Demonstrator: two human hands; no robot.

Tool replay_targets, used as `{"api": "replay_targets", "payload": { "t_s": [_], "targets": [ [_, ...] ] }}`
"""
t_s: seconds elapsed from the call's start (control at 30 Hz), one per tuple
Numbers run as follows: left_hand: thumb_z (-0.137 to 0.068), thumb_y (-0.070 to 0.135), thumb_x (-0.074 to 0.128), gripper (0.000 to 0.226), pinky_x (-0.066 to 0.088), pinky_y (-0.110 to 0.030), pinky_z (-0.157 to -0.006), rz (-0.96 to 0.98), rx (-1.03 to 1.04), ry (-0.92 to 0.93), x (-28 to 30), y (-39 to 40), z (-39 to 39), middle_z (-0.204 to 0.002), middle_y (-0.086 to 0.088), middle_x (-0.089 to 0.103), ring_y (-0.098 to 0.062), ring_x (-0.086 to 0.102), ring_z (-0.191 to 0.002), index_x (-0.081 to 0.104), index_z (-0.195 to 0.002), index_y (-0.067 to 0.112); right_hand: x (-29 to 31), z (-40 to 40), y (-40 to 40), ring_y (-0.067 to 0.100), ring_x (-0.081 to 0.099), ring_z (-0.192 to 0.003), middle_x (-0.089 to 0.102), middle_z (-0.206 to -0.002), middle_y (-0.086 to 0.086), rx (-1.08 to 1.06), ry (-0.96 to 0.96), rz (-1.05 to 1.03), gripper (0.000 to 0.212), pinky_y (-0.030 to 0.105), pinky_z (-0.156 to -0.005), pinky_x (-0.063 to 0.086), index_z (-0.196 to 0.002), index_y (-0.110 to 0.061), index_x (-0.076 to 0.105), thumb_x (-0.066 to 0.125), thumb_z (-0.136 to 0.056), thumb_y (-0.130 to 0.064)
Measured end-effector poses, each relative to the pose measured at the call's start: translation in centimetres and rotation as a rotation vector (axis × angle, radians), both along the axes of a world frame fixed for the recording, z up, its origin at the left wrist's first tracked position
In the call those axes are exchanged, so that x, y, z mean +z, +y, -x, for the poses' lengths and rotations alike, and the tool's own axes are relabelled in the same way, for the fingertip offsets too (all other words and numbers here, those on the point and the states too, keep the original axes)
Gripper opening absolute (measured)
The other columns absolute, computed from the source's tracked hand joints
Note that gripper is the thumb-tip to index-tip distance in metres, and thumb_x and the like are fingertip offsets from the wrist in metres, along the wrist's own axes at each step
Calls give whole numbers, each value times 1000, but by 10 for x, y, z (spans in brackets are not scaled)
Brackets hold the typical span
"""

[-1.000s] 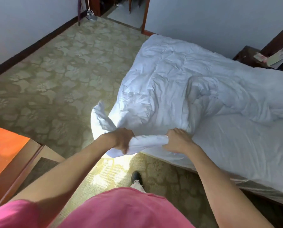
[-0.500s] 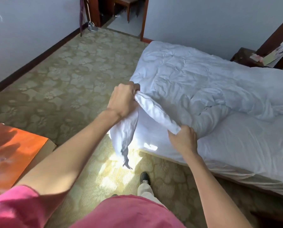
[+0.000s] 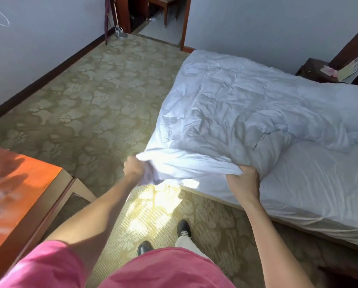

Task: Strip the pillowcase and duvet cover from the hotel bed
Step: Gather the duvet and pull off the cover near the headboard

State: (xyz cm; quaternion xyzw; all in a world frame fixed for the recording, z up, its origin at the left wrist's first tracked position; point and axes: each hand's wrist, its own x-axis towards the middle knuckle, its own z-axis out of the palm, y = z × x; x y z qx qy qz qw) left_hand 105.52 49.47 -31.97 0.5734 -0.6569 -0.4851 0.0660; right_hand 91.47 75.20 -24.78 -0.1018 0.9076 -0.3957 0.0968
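Observation:
A white crumpled duvet in its cover [image 3: 236, 104] lies across the bed [image 3: 319, 196], its near corner pulled off the bed's foot edge. My left hand [image 3: 135, 169] grips a bunched end of the white fabric out over the carpet. My right hand [image 3: 243, 183] clutches the same corner of the duvet at the mattress edge, fingers curled into the cloth. The fabric stretches taut between both hands. No pillow is visible.
An orange-topped wooden table [image 3: 18, 183] stands close at my left. Patterned green carpet [image 3: 80, 113] spreads ahead to a doorway [image 3: 163, 21]. A dark nightstand [image 3: 317, 69] with papers sits at the far right. My shoes [image 3: 183, 227] stand beside the bed.
My left hand dropped from its raised position and moved left, pulling the fabric out level. My right hand shifted right along the mattress edge, and the gathered corner spread wider between the hands.

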Motion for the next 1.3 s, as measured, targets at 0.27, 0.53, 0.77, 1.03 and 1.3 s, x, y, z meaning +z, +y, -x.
{"api": "replay_targets", "payload": {
  "t_s": [0.27,0.53,0.77,1.03,1.3],
  "targets": [
    [-87,13,59,15,51,-28,-57,855,-684,-44,165,-67,19,-67,-7,63,-34,60,-59,60,-73,9,5,26,-10,22,42,-57,44,-52,-3,-58,-89,1,39,32,-59,35,-50,-15,44,58,-87,-17],
    [-92,27,53,50,49,-35,-92,729,-1002,-874,77,-77,-114,-130,-3,62,-25,62,-117,45,-141,34,-7,-16,-30,30,66,-78,70,-75,4,366,-41,-371,20,29,-60,43,-60,-22,55,64,-77,-28],
    [-88,23,56,63,43,-31,-95,672,-942,-825,17,-70,-146,-123,1,65,-21,62,-114,39,-144,45,-29,-45,-18,28,64,-96,68,-102,3,472,-19,-612,26,29,-71,44,-97,-22,68,62,-78,-40],
    [-85,35,66,68,33,-42,-103,556,-965,-968,53,-26,-99,-133,-4,41,-26,40,-128,33,-144,28,-4,-44,-15,32,66,-91,70,-92,7,513,63,-548,15,29,-69,45,-85,-14,68,56,-77,-15],
    [-90,64,51,78,43,-31,-104,15,-1027,-140,122,160,98,-142,-3,51,-22,53,-126,42,-143,8,-2,-40,15,33,58,-118,63,-122,13,785,223,-536,38,37,-96,45,-125,-13,59,58,-88,-13]
  ]
}}
